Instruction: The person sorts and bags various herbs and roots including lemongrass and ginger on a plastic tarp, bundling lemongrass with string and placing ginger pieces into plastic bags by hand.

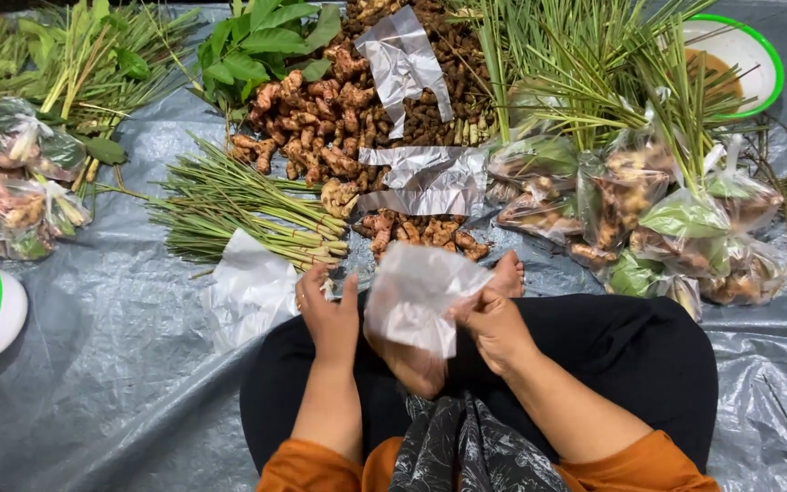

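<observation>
Centrally, the right hand (494, 323) pinches one edge of a clear plastic bag (416, 296) held over the lap; the left hand (328, 314), fingers loosely curled and empty, sits just left of it, lemongrass (248, 210) directly ahead.

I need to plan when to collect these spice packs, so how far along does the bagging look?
Done: filled, tied bags are piled at the right, with a smaller pile at the left. In hand: the right hand holds an empty clear bag, blurred; the left hand is beside it. Left: loose ginger roots, lemongrass stalks and leaves lie unbagged on the tarp, seemingly a fair amount.
</observation>
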